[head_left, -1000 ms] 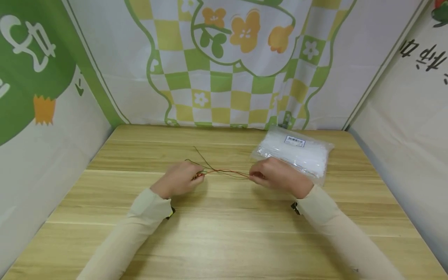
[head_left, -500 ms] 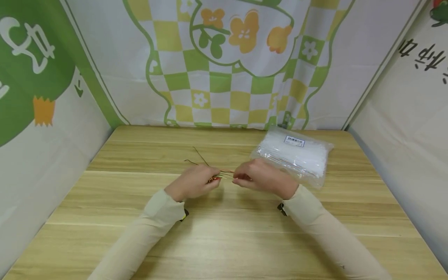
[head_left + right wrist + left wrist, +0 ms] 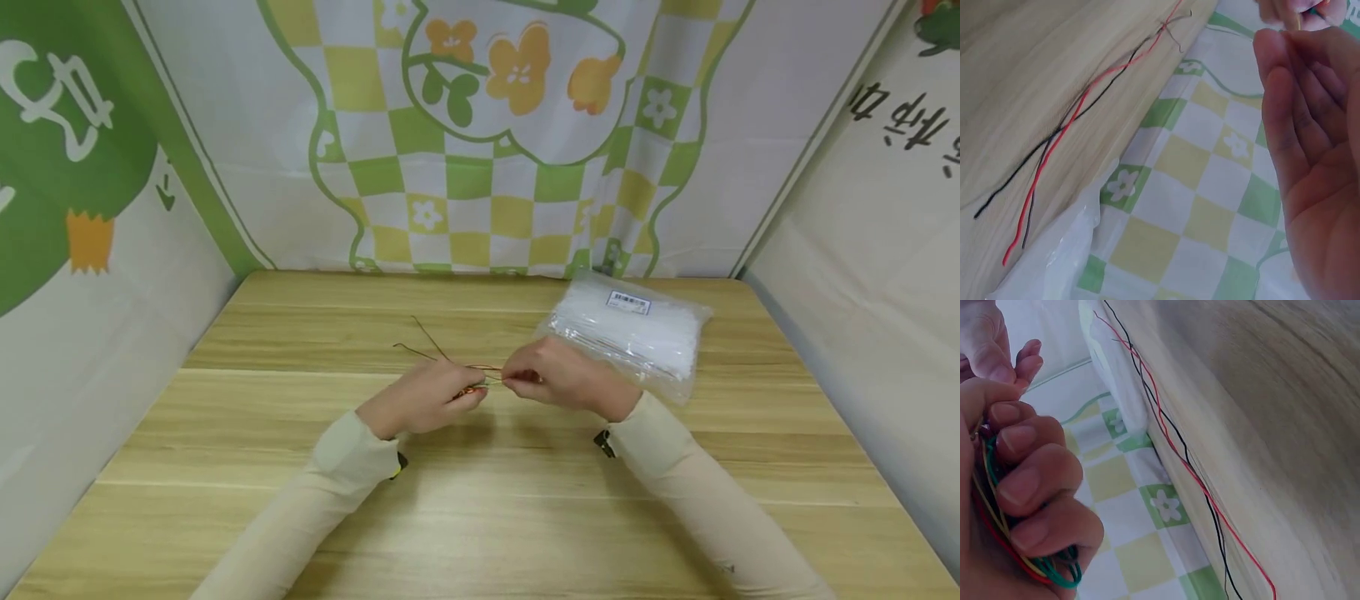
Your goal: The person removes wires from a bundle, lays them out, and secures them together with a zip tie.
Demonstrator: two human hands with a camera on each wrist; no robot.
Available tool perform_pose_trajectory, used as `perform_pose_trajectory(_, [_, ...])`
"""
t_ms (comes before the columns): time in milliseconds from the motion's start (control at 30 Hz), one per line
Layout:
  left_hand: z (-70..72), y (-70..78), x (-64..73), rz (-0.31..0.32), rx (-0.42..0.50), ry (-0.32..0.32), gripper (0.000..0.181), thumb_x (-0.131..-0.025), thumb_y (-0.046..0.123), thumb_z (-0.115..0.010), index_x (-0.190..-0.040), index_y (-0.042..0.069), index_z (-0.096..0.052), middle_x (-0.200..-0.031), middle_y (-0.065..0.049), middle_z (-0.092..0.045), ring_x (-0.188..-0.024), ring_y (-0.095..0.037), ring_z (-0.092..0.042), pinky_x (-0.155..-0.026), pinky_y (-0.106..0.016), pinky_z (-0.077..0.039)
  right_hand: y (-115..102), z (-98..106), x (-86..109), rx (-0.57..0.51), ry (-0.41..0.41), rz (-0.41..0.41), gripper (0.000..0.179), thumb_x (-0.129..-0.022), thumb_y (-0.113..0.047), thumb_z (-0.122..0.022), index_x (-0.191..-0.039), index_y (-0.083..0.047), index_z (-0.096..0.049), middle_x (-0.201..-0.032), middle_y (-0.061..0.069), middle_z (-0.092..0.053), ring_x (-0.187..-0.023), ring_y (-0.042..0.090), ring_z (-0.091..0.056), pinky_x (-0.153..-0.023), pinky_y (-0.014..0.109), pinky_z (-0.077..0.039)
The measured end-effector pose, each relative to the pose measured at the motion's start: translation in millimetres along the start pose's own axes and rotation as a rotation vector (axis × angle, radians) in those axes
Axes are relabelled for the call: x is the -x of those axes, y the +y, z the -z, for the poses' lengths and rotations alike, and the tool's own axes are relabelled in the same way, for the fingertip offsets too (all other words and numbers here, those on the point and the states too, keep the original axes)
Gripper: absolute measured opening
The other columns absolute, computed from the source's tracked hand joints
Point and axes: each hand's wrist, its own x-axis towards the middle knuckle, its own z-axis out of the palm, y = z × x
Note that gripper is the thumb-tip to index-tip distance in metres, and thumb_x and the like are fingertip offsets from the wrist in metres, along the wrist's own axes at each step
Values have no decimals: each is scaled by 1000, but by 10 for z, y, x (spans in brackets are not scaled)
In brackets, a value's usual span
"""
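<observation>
My left hand (image 3: 423, 396) holds a looped bundle of thin wires, with green wire (image 3: 1063, 580), yellow and red strands showing beneath its curled fingers in the left wrist view. Close on its right, my right hand (image 3: 566, 379) pinches the end of a yellow wire (image 3: 1298, 22) between thumb and forefinger, the other fingers loosely bent. The tip itself is hidden by the fingertips. Loose on the table behind the hands lie a red wire (image 3: 1161, 415), a black wire (image 3: 999, 195) and a thinner dark one, crossing each other.
A clear plastic bag (image 3: 630, 329) packed with white items and bearing a barcode label lies behind my right hand. The wooden table (image 3: 480, 500) ends at a checked, flower-printed cloth (image 3: 465, 175). Printed cloth also hangs at both sides.
My hands have come together over the table, the left moving right and the right moving left. The right fingertips now meet at the wire. The loose wires and the bag stay put.
</observation>
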Motion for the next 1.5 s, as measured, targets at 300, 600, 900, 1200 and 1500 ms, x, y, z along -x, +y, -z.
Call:
perform_pose_trajectory(300, [19,64,12,-56,56,-47,34,-115,23,-39,-102,11,-68,-75,8,-47,-71,-7,-46,-74,-28,-44,-20,-36,-15,51,-1,79,10,-98,-4,-71,-95,-11,-78,-83,-5,-74,-72,2,-63,-68,18,-54])
perform_pose_trajectory(600, [81,-124,176,32,121,-17,36,-115,16,-41,-81,15,-53,-72,3,-50,-65,-4,-38,-70,-26,-42,51,101,156,82,126,-19,23,-88,11,-71,-79,-10,-72,-71,-2,-67,-62,3,-50,-61,24,-48])
perform_pose_trajectory(900, [32,-130,124,39,87,-6,38,-114,18,-43,-76,18,-44,-66,10,-34,-59,-3,-27,-62,-22,-33,-64,12,97,93,-5,43,6,-97,-11,-73,-94,-12,-78,-84,-5,-74,-71,2,-63,-69,20,-54])
perform_pose_trajectory(1200, [119,-104,220,130,196,15,41,-117,32,-39,-78,19,-41,-68,10,-28,-63,-4,-23,-67,-23,-30,-30,23,110,225,115,-1,29,-94,3,-73,-73,-15,-61,-65,-7,-59,-58,3,-40,-56,23,-41])
perform_pose_trajectory(1500, [140,-163,296,157,280,24,41,-117,33,-36,-79,18,-41,-70,9,-28,-64,-5,-24,-66,-23,-28,33,64,225,270,160,13,39,-90,6,-69,-67,-17,-49,-61,-9,-46,-59,3,-29,-54,23,-31])
